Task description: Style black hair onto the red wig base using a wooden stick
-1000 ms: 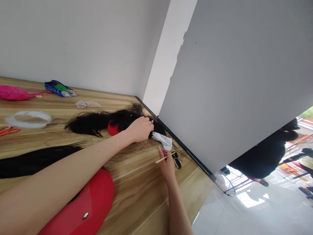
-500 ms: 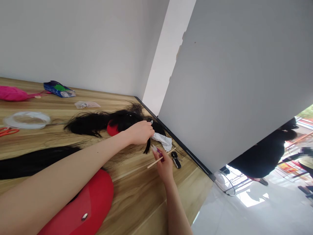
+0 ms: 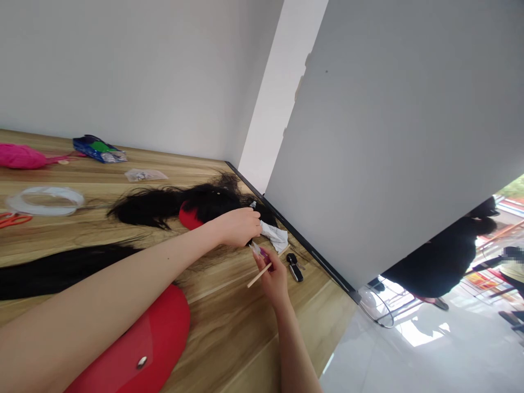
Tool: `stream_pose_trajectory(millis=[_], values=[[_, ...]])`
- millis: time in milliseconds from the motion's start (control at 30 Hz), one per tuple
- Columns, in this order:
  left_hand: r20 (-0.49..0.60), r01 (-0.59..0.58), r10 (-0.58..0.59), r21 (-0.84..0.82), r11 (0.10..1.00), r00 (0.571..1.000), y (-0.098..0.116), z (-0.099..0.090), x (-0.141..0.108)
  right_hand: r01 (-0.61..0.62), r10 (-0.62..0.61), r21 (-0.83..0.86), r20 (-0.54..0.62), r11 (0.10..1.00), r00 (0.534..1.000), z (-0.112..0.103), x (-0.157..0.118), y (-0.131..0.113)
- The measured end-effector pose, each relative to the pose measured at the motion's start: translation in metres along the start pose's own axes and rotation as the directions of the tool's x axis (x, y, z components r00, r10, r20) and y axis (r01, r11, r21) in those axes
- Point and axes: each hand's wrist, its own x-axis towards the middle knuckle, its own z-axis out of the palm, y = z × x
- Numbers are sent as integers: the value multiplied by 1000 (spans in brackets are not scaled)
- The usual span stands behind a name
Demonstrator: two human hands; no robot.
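Note:
My left hand (image 3: 241, 226) is closed over the far right of the table, its fingers pinching a lock of black hair (image 3: 249, 242), of which only a little shows below them. A larger bunch of black hair (image 3: 143, 206) spreads behind it over a red piece (image 3: 189, 216). Just below, my right hand (image 3: 273, 278) is closed around a thin wooden stick (image 3: 257, 276) and a small purple item with a clear pointed tip (image 3: 257, 250). That tip is close to my left fingers; whether they touch I cannot tell. White crumpled tissue (image 3: 276, 236) lies beside both hands.
A car key (image 3: 295, 267) lies right of my right hand. Under my left forearm are a red rounded piece with a metal stud (image 3: 167, 327) and more black hair (image 3: 61, 267). Farther left are a clear ring-shaped roll (image 3: 45, 202), orange-handled scissors (image 3: 14, 219) and small bags (image 3: 100, 149).
My left hand has lowered slightly toward my right hand, and the hanging lock is now mostly hidden. The wooden stick has tilted a little in my right hand.

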Motion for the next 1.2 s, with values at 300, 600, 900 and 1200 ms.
stream_pose_trajectory(millis=[300, 600, 900, 1200], values=[[-4, -33, 33, -4, 999, 999, 7, -3, 4, 19, -21, 24, 52, 1000, 998, 4, -2, -8], [-23, 5, -5, 4, 1000, 1000, 6, -2, 4, 7, -11, 47, 94, 999, 996, 7, -3, -6], [-53, 95, -95, 10, 995, 994, 2, 1, 2, -31, 24, 66, 113, 997, 993, 11, -4, -1], [-68, 178, -177, 2, 984, 982, 2, -1, 3, -50, 42, 57, 130, 997, 991, 13, -5, -1]])
